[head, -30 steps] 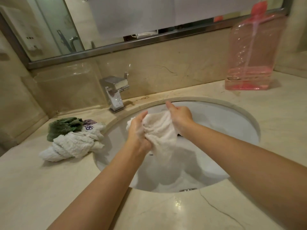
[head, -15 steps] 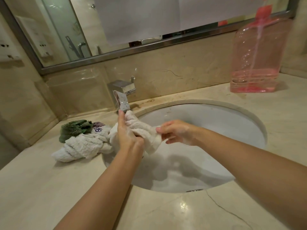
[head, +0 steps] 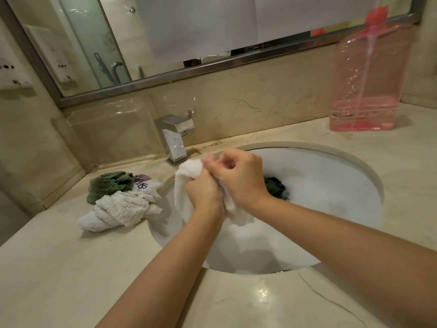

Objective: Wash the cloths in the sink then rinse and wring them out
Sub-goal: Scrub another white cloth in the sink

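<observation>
White cloth (head: pixel 186 185) is held above the left part of the sink (head: pixel 331 162), bunched between both hands. The left hand (head: pixel 203 192) grips its middle and the right hand (head: pixel 238 178) is curled around the upper end. It looks soft, wet and rather heavy, so I think both ends are best for twisting. A dark cloth (head: pixel 275 187) lies in the foamy water. Wrung cloths (head: pixel 120 202) rest beside the basin, near the faucet (head: pixel 176 136).
</observation>
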`<state>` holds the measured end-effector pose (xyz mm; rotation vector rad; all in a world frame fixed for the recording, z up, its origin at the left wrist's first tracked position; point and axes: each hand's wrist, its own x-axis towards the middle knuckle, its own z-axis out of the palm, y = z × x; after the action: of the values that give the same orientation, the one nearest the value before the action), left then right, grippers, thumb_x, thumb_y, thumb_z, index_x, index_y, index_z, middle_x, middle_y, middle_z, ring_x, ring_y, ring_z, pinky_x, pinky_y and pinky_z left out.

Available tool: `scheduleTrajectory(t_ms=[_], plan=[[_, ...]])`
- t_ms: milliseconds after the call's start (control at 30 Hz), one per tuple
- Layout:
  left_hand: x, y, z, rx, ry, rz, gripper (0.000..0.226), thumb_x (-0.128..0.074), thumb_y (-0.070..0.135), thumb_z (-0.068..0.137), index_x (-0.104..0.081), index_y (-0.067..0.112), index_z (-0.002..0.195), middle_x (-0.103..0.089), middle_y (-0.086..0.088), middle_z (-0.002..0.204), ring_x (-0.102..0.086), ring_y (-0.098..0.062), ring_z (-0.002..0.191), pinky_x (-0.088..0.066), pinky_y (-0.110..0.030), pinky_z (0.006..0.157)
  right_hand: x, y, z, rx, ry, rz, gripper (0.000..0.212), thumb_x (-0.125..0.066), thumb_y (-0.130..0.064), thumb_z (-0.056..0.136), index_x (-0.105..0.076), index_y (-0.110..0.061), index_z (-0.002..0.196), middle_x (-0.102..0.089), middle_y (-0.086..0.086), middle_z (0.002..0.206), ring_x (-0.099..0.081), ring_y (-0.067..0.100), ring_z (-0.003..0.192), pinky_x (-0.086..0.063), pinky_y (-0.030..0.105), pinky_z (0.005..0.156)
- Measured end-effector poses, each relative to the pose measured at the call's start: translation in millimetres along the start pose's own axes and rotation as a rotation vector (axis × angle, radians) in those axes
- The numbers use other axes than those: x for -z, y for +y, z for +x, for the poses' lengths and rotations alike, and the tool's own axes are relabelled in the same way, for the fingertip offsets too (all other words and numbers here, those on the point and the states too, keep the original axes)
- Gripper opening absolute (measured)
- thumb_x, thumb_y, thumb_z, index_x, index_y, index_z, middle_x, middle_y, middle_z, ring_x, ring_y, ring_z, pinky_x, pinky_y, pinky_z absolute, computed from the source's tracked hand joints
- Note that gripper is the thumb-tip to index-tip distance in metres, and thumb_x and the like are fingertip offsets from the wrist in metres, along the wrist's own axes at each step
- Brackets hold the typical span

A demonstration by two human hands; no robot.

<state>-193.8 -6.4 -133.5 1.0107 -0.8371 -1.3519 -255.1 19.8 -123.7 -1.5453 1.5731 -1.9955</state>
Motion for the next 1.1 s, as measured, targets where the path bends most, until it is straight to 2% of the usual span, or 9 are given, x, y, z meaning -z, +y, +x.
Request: scheduleTrajectory(t_ms=[133,267,367,467,533,633,767,833,1100], plan=[[-4,-1,-7,0.181,-0.109,-0.079,0.021,-0.062,0.028,0.090,-0.064,0.012,0.076,-0.067,-0.002,0.062,-0.065,-0.016,0.053,-0.050,-0.023,0.048,4,7,4,-0.094,0.078,-0.168,0.060,-0.067,-0.028,0.089,-0.033,-0.026,0.040,-0.029,-0.008,0.035,-0.030,0.015,0.045,-0.029,0.027,0.055],[10,-1,-2,0.190,-0.122,-0.086,0.049,-0.037,0.029,0.101,-0.058,0.011,0.061,-0.057,0.002,0.045,-0.055,-0.007,0.036,-0.044,-0.016,0.036,-10,-9,-20,0.185,-0.053,-0.168,0.043,-0.057,-0.020,0.087,-0.045,-0.022,0.046,-0.039,-0.007,0.043,-0.041,0.016,0.046,-0.035,0.030,0.051],[7,6,-2,0.360,-0.092,-0.129,0.038,-0.047,0.031,0.097,-0.050,0.014,0.063,-0.054,-0.004,0.050,-0.052,-0.016,0.048,-0.039,-0.023,0.048,-8,11,11,0.005,-0.092,-0.381,0.048,-0.049,-0.012,0.086,-0.029,-0.020,0.043,-0.029,-0.003,0.044,-0.035,0.022,0.052,-0.030,0.033,0.051],[9,4,1,0.323,-0.095,-0.115,0.033,-0.039,0.032,0.099,-0.048,0.015,0.072,-0.053,-0.006,0.063,-0.052,-0.020,0.061,-0.039,-0.031,0.055,-8,-1,-15,0.296,-0.157,-0.490,0.035,-0.057,-0.007,0.072,-0.045,-0.017,0.041,-0.039,-0.001,0.039,-0.037,0.022,0.041,-0.030,0.020,0.042],[12,4,0,0.303,-0.089,-0.121,0.031,-0.038,0.030,0.099,-0.049,0.015,0.075,-0.058,-0.004,0.055,-0.057,-0.020,0.059,-0.041,-0.032,0.056,-11,-8,-26,0.338,-0.181,-0.404,0.019,-0.064,-0.007,0.075,-0.066,-0.011,0.057,-0.054,0.003,0.049,-0.046,0.022,0.048,-0.030,0.019,0.047],[7,10,-5,0.394,-0.084,-0.151,0.031,-0.040,0.028,0.100,-0.053,0.015,0.075,-0.057,-0.001,0.046,-0.058,-0.015,0.043,-0.043,-0.018,0.044,-7,8,4,0.167,-0.167,-0.607,0.035,-0.046,-0.014,0.095,-0.052,-0.016,0.060,-0.051,0.003,0.065,-0.057,0.029,0.071,-0.025,0.030,0.056],[13,-3,1,0.306,-0.118,-0.050,0.034,-0.029,0.024,0.104,-0.044,0.012,0.077,-0.054,0.004,0.036,-0.058,-0.016,0.047,-0.041,-0.016,0.032,-17,1,-21,0.402,-0.077,-0.389,0.036,-0.042,-0.019,0.082,-0.057,-0.014,0.051,-0.050,0.004,0.044,-0.049,0.024,0.040,-0.031,0.021,0.044],[13,-3,1,0.290,-0.165,-0.104,0.032,-0.029,0.026,0.104,-0.042,0.012,0.078,-0.055,0.004,0.038,-0.056,-0.021,0.055,-0.045,-0.025,0.045,-17,0,-30,0.497,-0.077,-0.364,0.033,-0.045,-0.018,0.080,-0.059,-0.013,0.050,-0.050,0.006,0.042,-0.044,0.023,0.037,-0.033,0.020,0.043],[1,10,-14,0.516,-0.252,0.024,0.038,-0.048,0.038,0.098,-0.063,0.005,0.085,-0.066,-0.012,0.062,-0.066,-0.023,0.051,-0.054,-0.029,0.052,16,22,14,-0.055,-0.151,-0.490,0.049,-0.039,-0.026,0.102,-0.035,-0.017,0.053,-0.042,0.001,0.056,-0.040,0.023,0.061,-0.025,0.033,0.057]])
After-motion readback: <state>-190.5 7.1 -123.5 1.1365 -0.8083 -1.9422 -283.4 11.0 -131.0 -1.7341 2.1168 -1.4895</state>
